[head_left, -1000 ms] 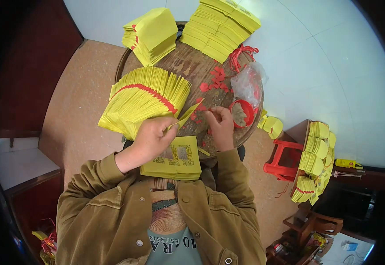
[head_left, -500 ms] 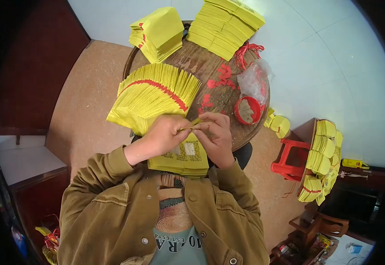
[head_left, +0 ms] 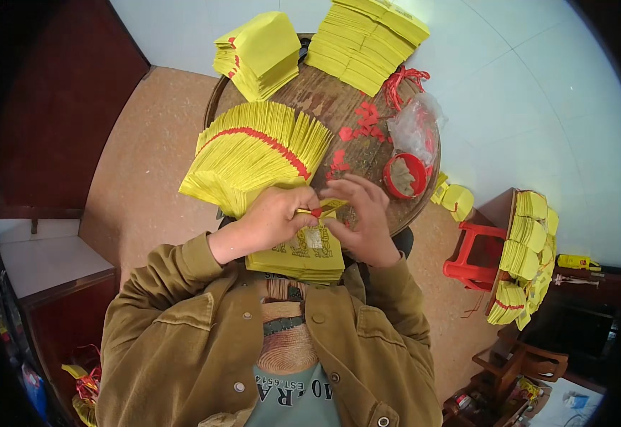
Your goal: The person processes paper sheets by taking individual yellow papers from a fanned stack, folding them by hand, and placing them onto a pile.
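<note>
My left hand [head_left: 278, 215] pinches a folded yellow paper [head_left: 333, 208] that has a small red tip at the fingers. Close to its right side is my right hand [head_left: 364, 224], fingers apart and slightly blurred, with nothing visible in it. Below both hands lies a stack of printed yellow paper [head_left: 295, 262], its upper part hidden by them. Just beyond my left hand, a fanned pile of folded yellow papers [head_left: 253, 160] spreads over the table edge, a red line curving across it.
The round wooden table [head_left: 317, 89] also carries two yellow paper stacks [head_left: 257, 57], red paper bits [head_left: 367, 121], red cords [head_left: 404, 82], a clear plastic bag [head_left: 416, 128] and a red bowl [head_left: 404, 176]. Off to the right stands a red stool [head_left: 473, 256] beside more yellow bundles [head_left: 528, 235].
My right hand has drawn slightly away to the right and its fingers have opened. The red tip on the paper in my left hand now shows. The whole view has shifted a little.
</note>
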Motion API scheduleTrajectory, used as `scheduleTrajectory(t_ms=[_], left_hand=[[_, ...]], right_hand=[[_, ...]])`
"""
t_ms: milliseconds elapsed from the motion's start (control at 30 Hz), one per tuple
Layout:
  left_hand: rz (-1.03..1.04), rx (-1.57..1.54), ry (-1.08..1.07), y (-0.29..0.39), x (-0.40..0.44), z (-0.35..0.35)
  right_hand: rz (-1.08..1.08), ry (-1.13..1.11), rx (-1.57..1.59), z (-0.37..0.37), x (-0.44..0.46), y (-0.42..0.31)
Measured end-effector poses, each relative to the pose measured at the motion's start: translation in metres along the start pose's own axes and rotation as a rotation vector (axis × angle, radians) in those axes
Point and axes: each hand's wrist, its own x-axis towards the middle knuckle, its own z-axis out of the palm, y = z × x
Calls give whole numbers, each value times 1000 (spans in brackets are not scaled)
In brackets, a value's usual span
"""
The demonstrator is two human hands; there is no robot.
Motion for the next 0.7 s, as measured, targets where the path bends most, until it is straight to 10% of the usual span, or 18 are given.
scheduleTrajectory(t_ms=[233, 700], left_hand=[[-104, -42, -24, 11, 2, -9], [140, 164, 67, -7, 1, 6]], right_hand=[[330, -10, 490, 29, -15, 11], [10, 116, -96, -1, -9, 7]])
